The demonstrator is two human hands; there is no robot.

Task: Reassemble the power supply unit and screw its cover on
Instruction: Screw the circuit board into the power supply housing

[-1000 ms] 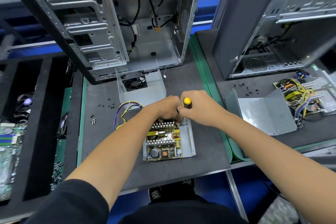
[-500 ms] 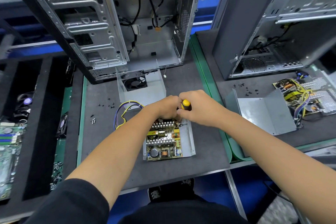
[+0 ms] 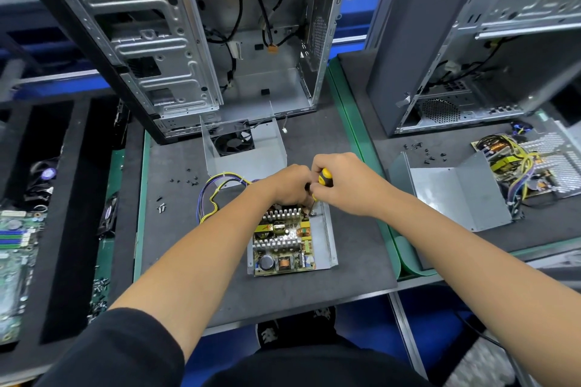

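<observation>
At the centre of the frame, the open power supply [image 3: 290, 242] lay flat on the dark mat [image 3: 352, 248], its circuit board facing up inside the metal tray. The right hand [image 3: 349, 185] was curled around a screwdriver [image 3: 323, 178] with a yellow and black handle, held nearly upright with its tip at the upper right corner of the tray. The left hand [image 3: 289, 185] sat just beside the right one, over the upper edge of the board, fingers curled downward; whether they held anything could not be told. A bundle of coloured wires [image 3: 217, 195] looped out to the left of the unit. Above it, just beyond the hands, the bent metal cover [image 3: 248, 151] with its black fan [image 3: 232, 142] stood on the mat. Small black screws [image 3: 185, 181] lay scattered at the mat's upper left. An open computer case [image 3: 195, 41] filled the upper centre of the frame, and a second case [image 3: 471, 41] the upper right. At the right edge, another cover [image 3: 456, 195] and another opened power supply [image 3: 528, 166] lay on a neighbouring mat. A green motherboard [image 3: 15, 261] showed at the left edge.
</observation>
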